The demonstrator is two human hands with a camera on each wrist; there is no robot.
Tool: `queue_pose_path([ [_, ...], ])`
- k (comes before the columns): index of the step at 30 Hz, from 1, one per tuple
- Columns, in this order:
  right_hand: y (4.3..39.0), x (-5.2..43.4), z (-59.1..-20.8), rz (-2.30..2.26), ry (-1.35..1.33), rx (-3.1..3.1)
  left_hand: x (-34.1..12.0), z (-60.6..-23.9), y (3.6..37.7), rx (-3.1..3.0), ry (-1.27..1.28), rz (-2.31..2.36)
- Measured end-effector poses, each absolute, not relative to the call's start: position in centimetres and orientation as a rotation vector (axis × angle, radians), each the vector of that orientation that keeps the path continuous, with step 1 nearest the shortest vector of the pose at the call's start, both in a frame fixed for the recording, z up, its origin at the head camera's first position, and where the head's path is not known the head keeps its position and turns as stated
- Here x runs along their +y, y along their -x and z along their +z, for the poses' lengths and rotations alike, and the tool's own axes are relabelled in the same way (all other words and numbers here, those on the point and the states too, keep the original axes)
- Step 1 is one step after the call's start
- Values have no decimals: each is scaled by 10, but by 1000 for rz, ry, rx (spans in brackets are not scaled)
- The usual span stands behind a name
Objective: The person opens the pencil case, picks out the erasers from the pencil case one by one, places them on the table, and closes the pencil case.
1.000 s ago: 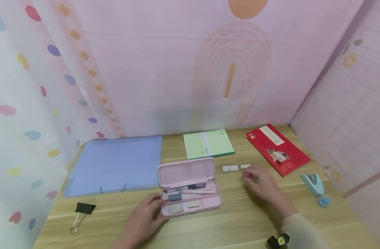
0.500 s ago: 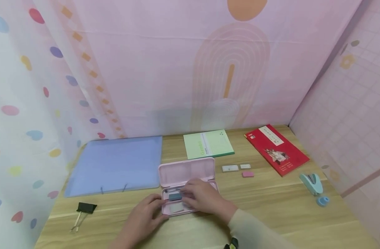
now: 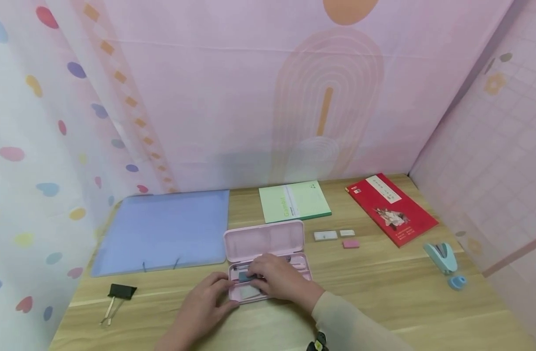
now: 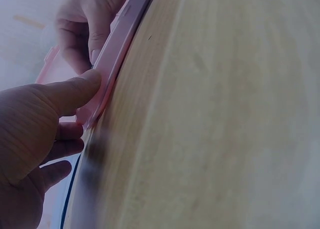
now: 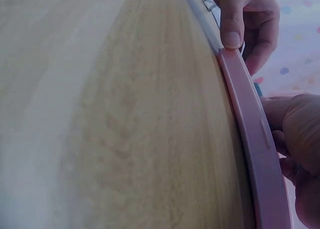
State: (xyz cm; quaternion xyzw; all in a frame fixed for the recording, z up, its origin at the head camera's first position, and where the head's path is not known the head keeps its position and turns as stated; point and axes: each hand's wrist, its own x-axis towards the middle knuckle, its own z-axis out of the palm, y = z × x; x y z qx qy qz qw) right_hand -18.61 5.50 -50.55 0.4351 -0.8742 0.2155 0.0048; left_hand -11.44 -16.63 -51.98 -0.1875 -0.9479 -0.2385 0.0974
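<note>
Head view shows an open pink pencil case (image 3: 268, 261) at the near middle of the wooden table (image 3: 382, 297), its lid tipped back. The left hand (image 3: 204, 307) steadies the case's left end, thumb pressed on the near rim and fingers curled at the corner, as the left wrist view confirms. The right hand (image 3: 278, 280) is down in the tray, fingers bent over the pens and a small teal piece (image 3: 245, 276); whether it pinches anything I cannot tell. The step in hand looks like picking contents out of the case, and the next move would call for a clean pinch on one small item and a lift over the rim while the left hand holds the case flat. A second ago the right hand was out by the erasers (image 3: 333, 235); a pink eraser (image 3: 350, 243) now lies there, uncovered, and the hand has come back to the case
</note>
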Motion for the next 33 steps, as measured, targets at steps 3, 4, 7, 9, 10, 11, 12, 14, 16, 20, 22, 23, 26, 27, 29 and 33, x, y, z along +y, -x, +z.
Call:
queue_pose_path([
  [3,185,54,-506,754,-1342,-2741,-167,-520,115,-2802,563,-708],
  [4,185,55,-506,786,-1332,-2740,-167,-520,115,-2801,565,-705],
  [7,183,62,-502,881,-1279,-2741,-166,-520,114,-2806,563,-710],
  [9,183,76,-498,933,-1228,-2729,-165,-520,113,-2817,557,-717],
  [10,182,85,-496,956,-1188,-2730,-165,-520,113,-2822,552,-720],
  [11,182,96,-494,969,-1147,-2724,-164,-520,113,-2826,549,-721],
  [12,183,108,-492,981,-1100,-2727,-164,-519,113,-2833,545,-719],
  [14,185,135,-490,987,-1007,-2734,-163,-518,114,-2835,540,-710],
  [16,188,163,-490,985,-889,-2764,-164,-517,115,-2833,539,-703],
  [20,197,209,-494,893,-674,-2839,-165,-515,116,-2844,532,-695],
  [22,200,223,-498,837,-624,-2873,-166,-515,117,-2860,526,-694],
  [23,202,227,-500,804,-609,-2890,-166,-514,117,-2867,524,-697],
  [26,205,234,-504,771,-625,-2911,-167,-514,117,-2879,526,-703],
  [27,206,235,-504,762,-633,-2916,-167,-514,117,-2882,526,-700],
  [29,207,234,-506,745,-645,-2920,-166,-514,117,-2882,530,-698],
  [33,211,231,-507,718,-661,-2934,-166,-514,117,-2877,541,-689],
])
